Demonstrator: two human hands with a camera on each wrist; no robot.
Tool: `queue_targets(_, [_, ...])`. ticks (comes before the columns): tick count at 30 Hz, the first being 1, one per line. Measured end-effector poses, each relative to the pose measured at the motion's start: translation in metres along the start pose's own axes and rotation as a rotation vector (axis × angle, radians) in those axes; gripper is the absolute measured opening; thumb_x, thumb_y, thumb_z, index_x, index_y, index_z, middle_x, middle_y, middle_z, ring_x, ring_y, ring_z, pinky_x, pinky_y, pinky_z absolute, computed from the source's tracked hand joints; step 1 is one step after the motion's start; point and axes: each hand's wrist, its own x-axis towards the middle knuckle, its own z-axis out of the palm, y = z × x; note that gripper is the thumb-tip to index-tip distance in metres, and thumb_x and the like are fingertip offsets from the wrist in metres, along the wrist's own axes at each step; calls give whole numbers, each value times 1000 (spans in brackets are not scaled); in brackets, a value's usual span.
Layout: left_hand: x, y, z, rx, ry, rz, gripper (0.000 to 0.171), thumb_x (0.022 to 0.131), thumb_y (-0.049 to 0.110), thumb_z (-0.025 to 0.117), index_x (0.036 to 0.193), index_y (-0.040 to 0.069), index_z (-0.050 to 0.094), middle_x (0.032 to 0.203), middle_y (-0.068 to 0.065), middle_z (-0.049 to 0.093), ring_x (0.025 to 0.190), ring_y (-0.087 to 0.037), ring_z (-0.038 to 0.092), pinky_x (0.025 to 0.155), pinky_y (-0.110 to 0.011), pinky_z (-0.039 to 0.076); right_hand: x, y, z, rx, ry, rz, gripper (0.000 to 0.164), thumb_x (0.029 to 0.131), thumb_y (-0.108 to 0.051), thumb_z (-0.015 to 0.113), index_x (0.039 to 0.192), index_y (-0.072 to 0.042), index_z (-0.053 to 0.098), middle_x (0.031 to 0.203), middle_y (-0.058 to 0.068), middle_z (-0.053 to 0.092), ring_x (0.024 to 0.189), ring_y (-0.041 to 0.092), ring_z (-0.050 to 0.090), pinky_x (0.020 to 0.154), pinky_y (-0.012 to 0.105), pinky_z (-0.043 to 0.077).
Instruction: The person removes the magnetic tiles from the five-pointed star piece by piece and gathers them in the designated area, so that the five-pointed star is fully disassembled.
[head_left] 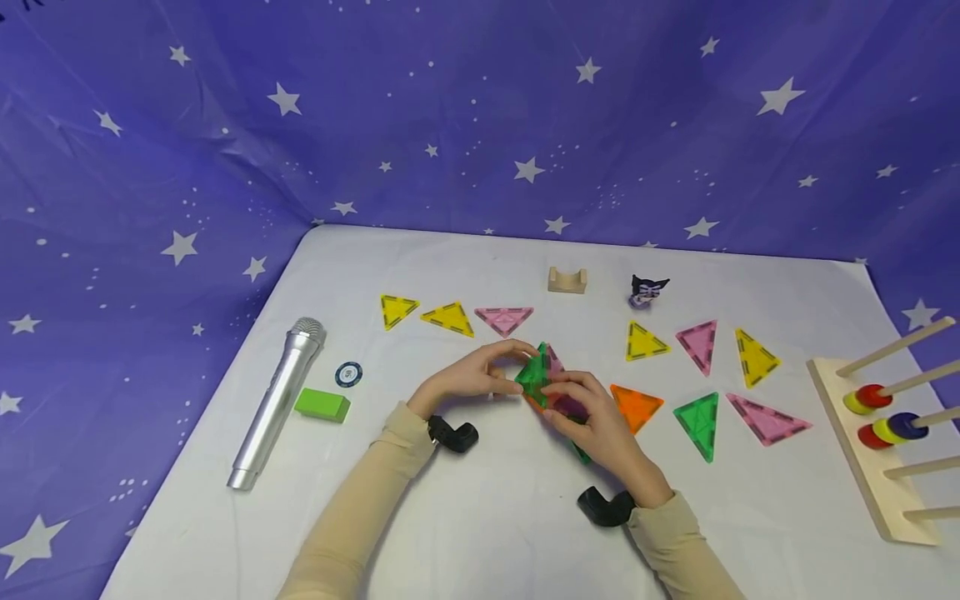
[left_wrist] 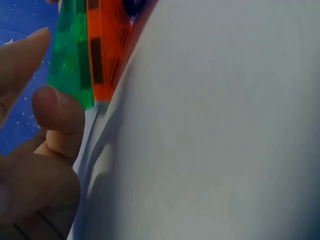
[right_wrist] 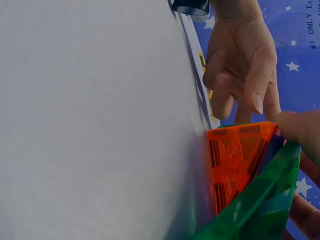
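Observation:
A small structure of translucent magnetic tiles, with a green triangle (head_left: 535, 377), an orange tile (right_wrist: 235, 155), pink and purple parts, stands at the table's middle. My right hand (head_left: 600, 421) grips it from the right, its fingertips at the upper edges. From the left, my left hand (head_left: 480, 372) reaches around the green side with loosely bent fingers, the fingertips right at the green tile (left_wrist: 70, 65) in the left wrist view. Another green tile (right_wrist: 260, 200) slants across the near side in the right wrist view. The far side is partly hidden by the hands.
Loose triangle tiles lie around: an orange one (head_left: 636, 407), a green one (head_left: 701, 423), pink (head_left: 505, 319) and yellow (head_left: 450, 318) ones. On the left are a silver microphone (head_left: 277, 400), green block (head_left: 322, 405) and chip (head_left: 348, 374). A wooden peg rack (head_left: 847, 450) stands right; a figurine (head_left: 647, 292) behind.

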Motion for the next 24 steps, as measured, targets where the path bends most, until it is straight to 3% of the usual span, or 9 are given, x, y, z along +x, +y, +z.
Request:
queue_targets(3, [4,-3,4,-24,-32,-19,52,82,6,65,130,14,45,123,-11,47,42,-16,34,45,-25,34,0,0,0,23,-4,9,27,78,-20,72,104,-17,65,118,3,50,108,21,47,87,46,40])
queue_targets(9, [1,-5,7,-38,-25,-42,51,78,4,70,123,14,47,104,-11,52,42,-12,29,44,-25,30,-1,1,1,68,-1,17,29,75,-19,75,103,-18,66,115,2,52,108,18,47,89,44,39])
queue_targets(15, [-3,-6,10,-45,-6,-52,50,76,6,72,119,14,47,101,-7,59,48,-11,40,45,-25,33,-2,-6,2,77,21,30,33,72,-11,76,103,-13,66,112,7,55,106,22,50,89,46,39])
queue_targets(24, [-8,-5,9,-30,-71,-28,47,73,6,75,110,11,46,96,-8,55,52,-14,35,45,-24,31,-1,-38,-4,89,26,-46,29,71,1,74,99,1,67,105,17,58,100,29,53,86,16,37])
